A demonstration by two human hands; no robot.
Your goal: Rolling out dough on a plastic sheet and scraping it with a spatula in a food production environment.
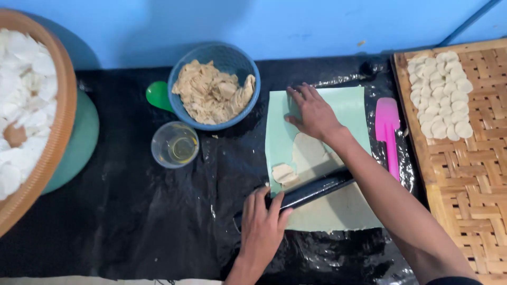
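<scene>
A pale green sheet [353,108] lies on the black plastic-covered table, with flattened beige dough [309,153] on it and a small dough piece [283,173] at its left edge. A black rolling pin [311,191] lies slanted across the sheet. My left hand [261,224] rests on the pin's left end, fingers flat over it. My right hand [314,113] presses flat on the far part of the green sheet, fingers spread, its forearm crossing over the pin's right end.
A blue basket [240,66] of beige dough scraps and a green scoop [158,96] stand at the back. A clear cup [175,144] holds oil. A pink spatula [388,132] lies right of the sheet. A woven tray [470,174] holds several white discs; a round basket [60,113] of discs sits left.
</scene>
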